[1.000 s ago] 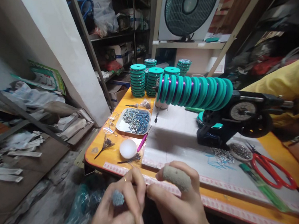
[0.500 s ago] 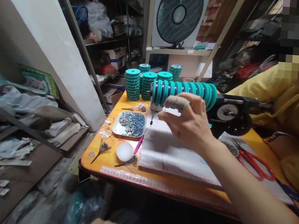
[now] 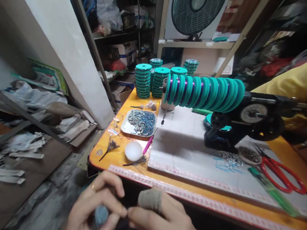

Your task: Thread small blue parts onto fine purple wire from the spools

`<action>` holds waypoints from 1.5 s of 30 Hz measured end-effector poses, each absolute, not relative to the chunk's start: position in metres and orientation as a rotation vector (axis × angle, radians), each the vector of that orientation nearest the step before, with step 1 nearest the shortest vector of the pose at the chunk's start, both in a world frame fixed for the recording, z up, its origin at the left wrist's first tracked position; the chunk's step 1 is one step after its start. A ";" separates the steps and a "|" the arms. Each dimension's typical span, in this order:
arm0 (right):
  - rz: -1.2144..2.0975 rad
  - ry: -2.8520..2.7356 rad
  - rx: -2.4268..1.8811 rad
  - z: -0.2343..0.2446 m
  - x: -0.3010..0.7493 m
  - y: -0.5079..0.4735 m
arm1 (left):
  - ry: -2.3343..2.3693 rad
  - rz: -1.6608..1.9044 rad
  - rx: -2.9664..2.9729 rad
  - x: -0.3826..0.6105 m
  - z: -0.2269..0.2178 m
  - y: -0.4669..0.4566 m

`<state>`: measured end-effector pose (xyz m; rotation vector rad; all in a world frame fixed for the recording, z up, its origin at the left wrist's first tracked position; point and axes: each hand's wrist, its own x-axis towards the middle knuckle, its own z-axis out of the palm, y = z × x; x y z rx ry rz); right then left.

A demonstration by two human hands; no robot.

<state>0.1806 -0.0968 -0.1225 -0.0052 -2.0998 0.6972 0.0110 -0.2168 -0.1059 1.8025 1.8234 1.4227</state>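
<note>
Both my hands are together in front of the table's near edge. My left hand (image 3: 95,208), with a ring on it, is closed around a small round blue-grey bundle (image 3: 101,215); its thumb and a finger also pinch at the tips. My right hand (image 3: 161,215), with a grey wrap on one finger, is pinched tip to tip against the left; whatever lies between the fingertips is too small to make out. Beyond them stands a black winding device (image 3: 249,119) bearing a row of teal spools (image 3: 203,92) with purple line.
A white tray (image 3: 125,127) of small blue and silver pieces, a white dome (image 3: 133,151) and a magenta pen-like tool (image 3: 148,144) lie on the left. Red-handled scissors (image 3: 284,175) and a green cutter (image 3: 275,193) lie right. Stacked teal spools (image 3: 142,82) stand behind. A person's yellow sleeve (image 3: 292,76) is at right.
My right hand has come down from the row of spools to meet my left hand at the table's front. My left hand has risen further into view. The view has shifted slightly.
</note>
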 end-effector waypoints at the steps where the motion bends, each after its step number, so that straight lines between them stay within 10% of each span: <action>1: 0.696 -2.077 -0.036 -0.124 0.181 -0.095 | 1.831 1.382 1.863 -0.001 -0.100 -0.203; 14: 0.688 -2.058 -0.251 -0.135 0.198 -0.084 | 1.930 0.132 2.309 -0.100 -0.086 -0.021; 45: 0.902 -1.985 -0.431 -0.132 0.202 -0.080 | 1.898 0.060 2.016 -0.099 -0.075 -0.009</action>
